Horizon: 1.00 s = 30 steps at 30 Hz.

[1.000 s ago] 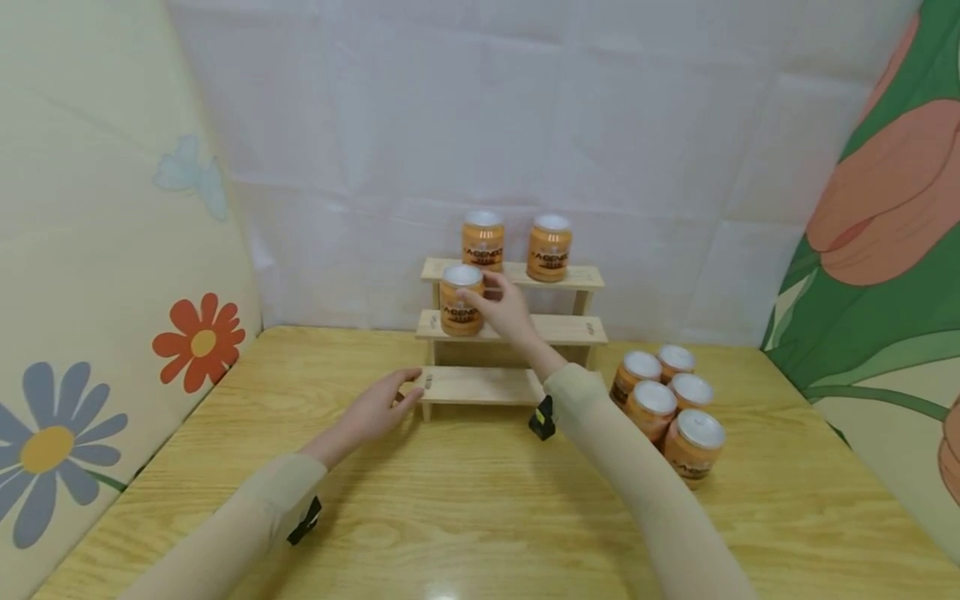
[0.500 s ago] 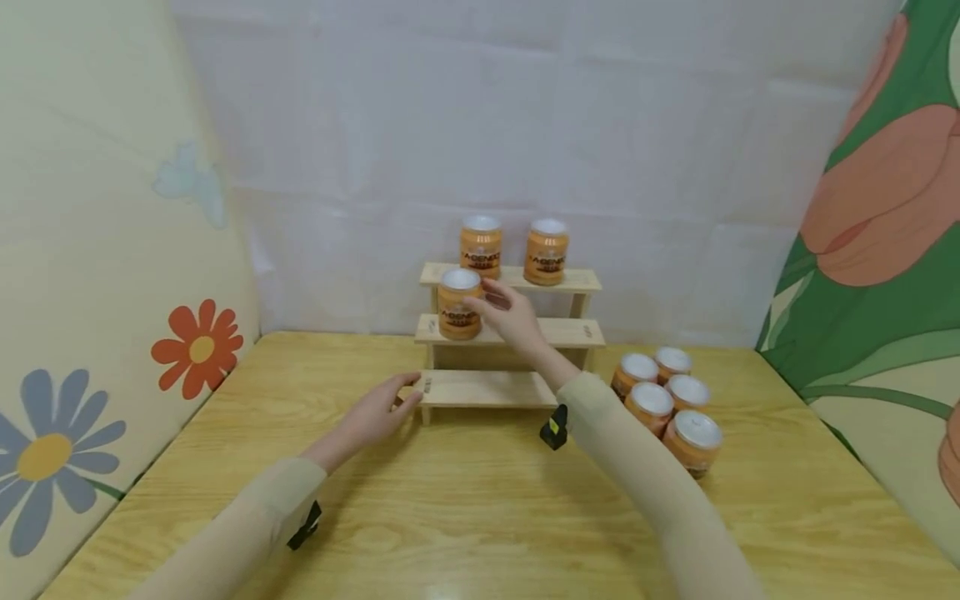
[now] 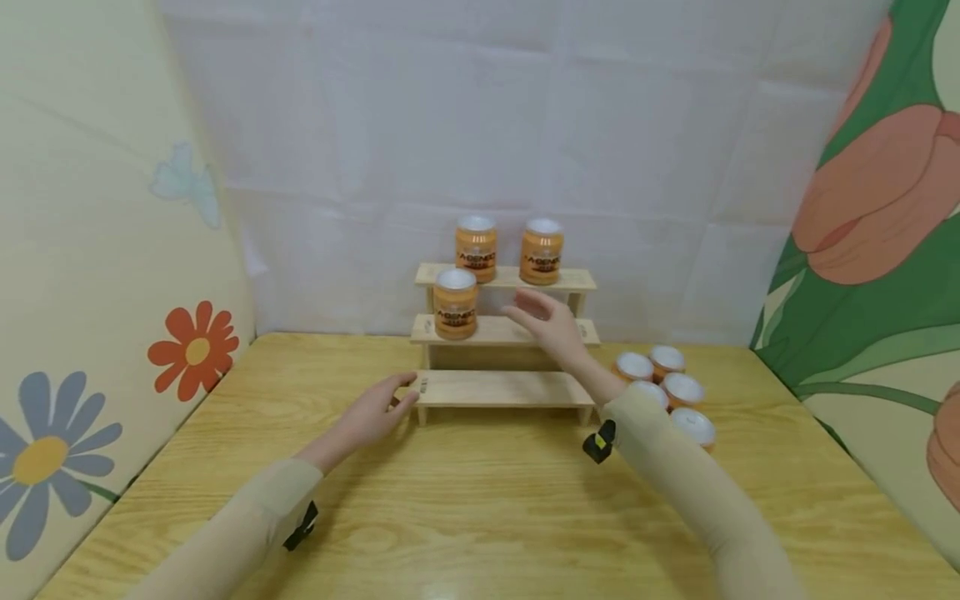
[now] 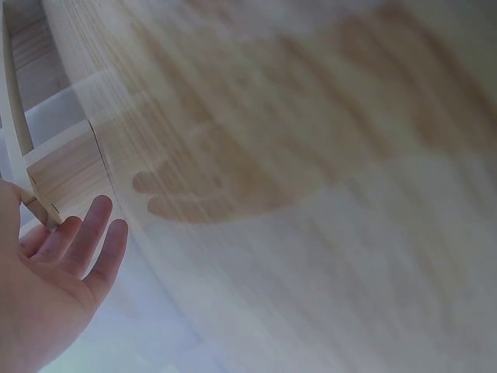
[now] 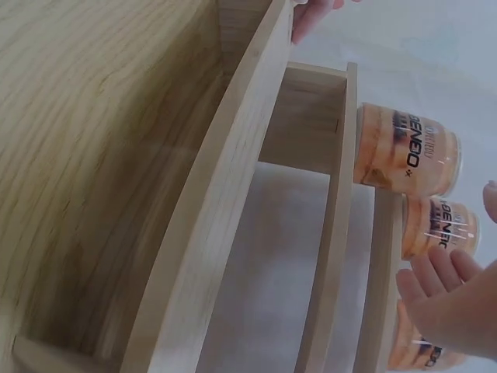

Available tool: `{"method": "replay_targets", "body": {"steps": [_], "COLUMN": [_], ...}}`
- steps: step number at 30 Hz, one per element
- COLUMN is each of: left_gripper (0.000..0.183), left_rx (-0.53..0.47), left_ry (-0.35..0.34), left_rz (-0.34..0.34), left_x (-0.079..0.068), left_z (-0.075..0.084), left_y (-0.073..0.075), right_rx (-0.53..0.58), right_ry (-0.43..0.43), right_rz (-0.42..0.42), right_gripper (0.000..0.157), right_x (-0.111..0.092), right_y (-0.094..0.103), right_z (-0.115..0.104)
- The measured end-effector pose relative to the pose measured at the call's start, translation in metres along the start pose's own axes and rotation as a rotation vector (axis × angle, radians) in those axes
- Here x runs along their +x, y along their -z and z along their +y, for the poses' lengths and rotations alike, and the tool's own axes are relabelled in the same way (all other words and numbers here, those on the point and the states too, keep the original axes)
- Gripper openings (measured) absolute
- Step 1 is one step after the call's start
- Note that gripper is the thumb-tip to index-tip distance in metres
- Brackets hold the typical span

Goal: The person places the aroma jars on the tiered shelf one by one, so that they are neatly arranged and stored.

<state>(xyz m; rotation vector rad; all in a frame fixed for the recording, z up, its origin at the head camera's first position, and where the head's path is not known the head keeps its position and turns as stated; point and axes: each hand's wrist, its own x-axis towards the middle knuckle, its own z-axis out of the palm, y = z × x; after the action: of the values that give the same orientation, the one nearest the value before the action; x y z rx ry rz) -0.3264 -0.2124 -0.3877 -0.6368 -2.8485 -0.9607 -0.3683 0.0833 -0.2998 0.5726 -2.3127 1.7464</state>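
A three-tier wooden stand [image 3: 502, 388] stands on the table. On its middle tier, at the left, is an orange can [image 3: 456, 308] with a silver lid. Two matching cans, a left can [image 3: 476, 250] and a right can [image 3: 542, 253], stand on the top tier. My right hand [image 3: 553, 329] is in front of the middle tier, right of its can, with fingers apart and nothing held. My left hand [image 3: 375, 410] holds the left end of the bottom tier between thumb and fingers. In the left wrist view, the plank end [image 4: 43, 206] lies between them.
Several more orange cans [image 3: 682, 389] stand grouped on the wooden table [image 3: 465, 500], right of the stand, partly hidden by my right sleeve [image 3: 675, 450]. A white cloth [image 3: 360, 150] hangs behind. Flower-printed panels [image 3: 82, 267] border both sides.
My right hand has let go of the can on the middle tier and drawn away to the right. That can stays in place. The left hand keeps its spot at the stand.
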Motion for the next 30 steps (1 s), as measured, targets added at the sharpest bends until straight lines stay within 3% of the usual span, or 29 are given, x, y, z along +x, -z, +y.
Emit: {"method": "replay_targets", "body": {"steps": [7,21,30], "left_gripper": [0.052,0.053,0.056], "left_rx": [0.005,0.001,0.022], "left_ry": [0.003,0.004,0.017], "left_rz": [0.008,-0.009,-0.016], "left_x": [0.0,-0.002,0.0], "left_z": [0.001,0.002,0.0], "left_y": [-0.001,0.001,-0.001], "right_rx": [-0.027,-0.095,-0.194], "right_ry": [-0.001,-0.098,-0.102], "right_rz": [-0.03,-0.045,-0.057], "right_gripper": [0.053,0.057,0.055], "right_x": [-0.024,-0.079,-0.108], "right_y": [0.026,0.075,0.102], "right_z": [0.0,-0.012,-0.002]}}
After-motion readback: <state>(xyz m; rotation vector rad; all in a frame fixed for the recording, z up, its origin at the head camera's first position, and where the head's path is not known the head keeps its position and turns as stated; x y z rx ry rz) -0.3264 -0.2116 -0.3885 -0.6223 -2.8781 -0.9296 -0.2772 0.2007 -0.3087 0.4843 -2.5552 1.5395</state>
